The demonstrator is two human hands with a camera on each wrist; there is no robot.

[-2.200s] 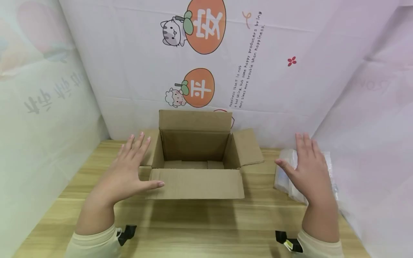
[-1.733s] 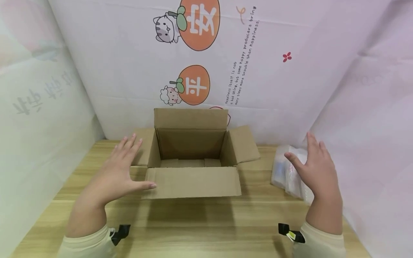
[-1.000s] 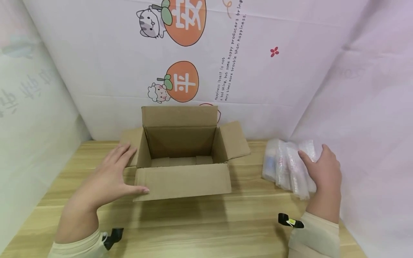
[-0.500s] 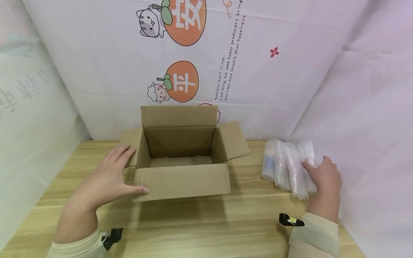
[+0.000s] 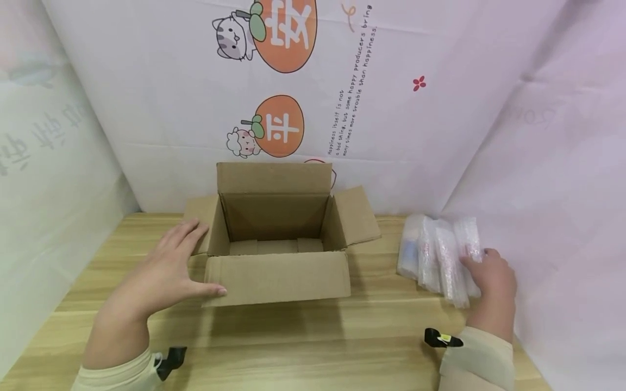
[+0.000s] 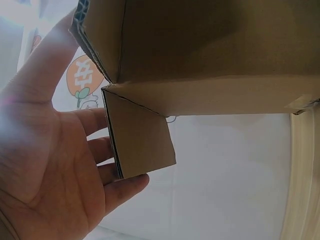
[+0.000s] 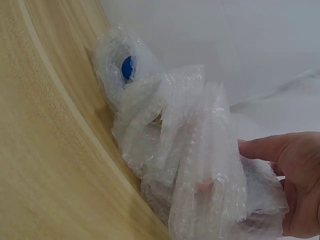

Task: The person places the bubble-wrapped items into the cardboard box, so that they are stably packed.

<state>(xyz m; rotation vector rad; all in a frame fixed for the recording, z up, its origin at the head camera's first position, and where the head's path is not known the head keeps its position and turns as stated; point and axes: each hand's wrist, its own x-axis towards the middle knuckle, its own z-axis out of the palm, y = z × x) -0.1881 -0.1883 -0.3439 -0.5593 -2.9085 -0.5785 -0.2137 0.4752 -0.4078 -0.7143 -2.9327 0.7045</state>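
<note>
A cardboard box with its flaps spread stands on the wooden table. Beside its left side is my left hand, fingers extended behind the left flap and thumb reaching over the front flap. Several bubble-wrapped packages lie in a row at the right. My right hand grips the rightmost bubble-wrapped package, thumb on its left side and fingers on its right. In the right wrist view the thumb touches the clear wrap; the fingers are partly hidden. A blue round spot shows inside the farthest package.
Printed white cloth hangs behind and on both sides, close to my right hand. The wooden tabletop stretches in front of the box. A black wrist camera sits at each sleeve.
My right hand has come down onto the rightmost bubble-wrapped package and closed round it. My left hand has moved in against the box's left flap. The head view has shifted slightly.
</note>
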